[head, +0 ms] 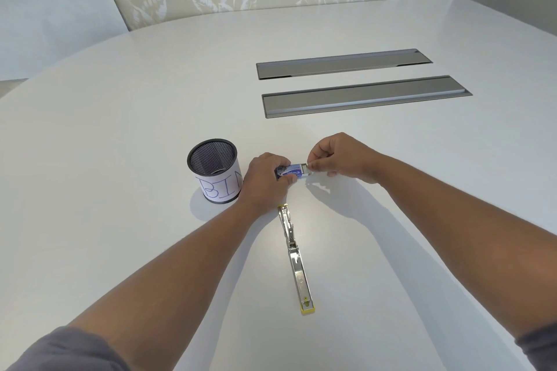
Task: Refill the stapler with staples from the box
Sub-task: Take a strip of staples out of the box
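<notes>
A small blue and white staple box lies on the white table. My left hand grips its left end. My right hand pinches the box's right end, where the inner tray or a strip of staples shows as a silvery edge; I cannot tell which. The stapler, metal with yellow ends, lies swung fully open and flat on the table, just nearer to me than the box and between my forearms.
A black mesh cup with a paper label reading "BIN" stands just left of my left hand. Two long grey cable hatches are set into the table farther back on the right. A leaf-patterned wall lies beyond the table's far edge.
</notes>
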`<action>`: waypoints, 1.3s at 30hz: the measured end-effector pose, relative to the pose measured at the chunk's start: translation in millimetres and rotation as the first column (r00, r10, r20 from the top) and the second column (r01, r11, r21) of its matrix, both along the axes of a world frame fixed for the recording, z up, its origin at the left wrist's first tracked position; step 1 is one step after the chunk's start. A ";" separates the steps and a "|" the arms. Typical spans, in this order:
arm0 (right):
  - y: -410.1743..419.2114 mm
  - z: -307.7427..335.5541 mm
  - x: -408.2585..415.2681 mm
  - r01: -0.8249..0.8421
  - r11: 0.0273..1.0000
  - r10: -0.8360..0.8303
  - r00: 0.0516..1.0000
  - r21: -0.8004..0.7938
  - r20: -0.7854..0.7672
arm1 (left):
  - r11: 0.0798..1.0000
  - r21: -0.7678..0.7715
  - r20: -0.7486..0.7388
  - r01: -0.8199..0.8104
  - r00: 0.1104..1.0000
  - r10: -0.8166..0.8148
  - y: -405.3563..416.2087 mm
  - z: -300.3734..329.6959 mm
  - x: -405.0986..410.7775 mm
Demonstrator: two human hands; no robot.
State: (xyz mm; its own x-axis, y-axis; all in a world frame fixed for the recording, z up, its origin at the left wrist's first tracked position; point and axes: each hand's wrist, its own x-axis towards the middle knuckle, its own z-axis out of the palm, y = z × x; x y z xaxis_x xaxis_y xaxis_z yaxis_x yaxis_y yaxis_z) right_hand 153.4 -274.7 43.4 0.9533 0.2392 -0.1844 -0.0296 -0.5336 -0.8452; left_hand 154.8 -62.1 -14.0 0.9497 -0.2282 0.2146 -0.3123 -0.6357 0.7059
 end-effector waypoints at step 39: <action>5.6 -46.4 -7.6 0.128 0.991 -0.113 0.962 -0.046 0.247 | 1.000 -0.020 -0.016 0.009 1.000 -0.009 -1.0 -1.8 2.7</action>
